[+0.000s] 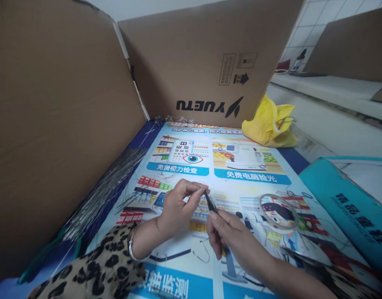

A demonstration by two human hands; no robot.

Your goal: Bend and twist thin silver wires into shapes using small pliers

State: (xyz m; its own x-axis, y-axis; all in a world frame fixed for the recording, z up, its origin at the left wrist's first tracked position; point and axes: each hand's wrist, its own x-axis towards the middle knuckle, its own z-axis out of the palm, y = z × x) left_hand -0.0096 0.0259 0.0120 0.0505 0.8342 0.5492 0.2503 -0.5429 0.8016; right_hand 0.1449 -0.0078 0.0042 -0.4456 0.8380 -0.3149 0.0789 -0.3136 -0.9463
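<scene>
My right hand [230, 234] is wrapped around the handles of dark pliers [211, 203], whose narrow jaws point up and away from me. The jaw tips meet the fingertips of my left hand [183, 203], where thumb and forefinger are pinched together. What the left fingers hold is too small to make out. Beneath both hands lies a printed poster [178, 169]. Thin bent wire [203, 252] rests on it just below my hands. A loose bundle of straight metal wires [106, 187] lies to the left.
Cardboard walls [191, 58] stand at the left and back. On the right are a roll of tape [278, 211], a pointed metal tool [298, 255], a teal box [349, 207] and a yellow bag [268, 122]. Small wire pieces [178, 120] lie along the back.
</scene>
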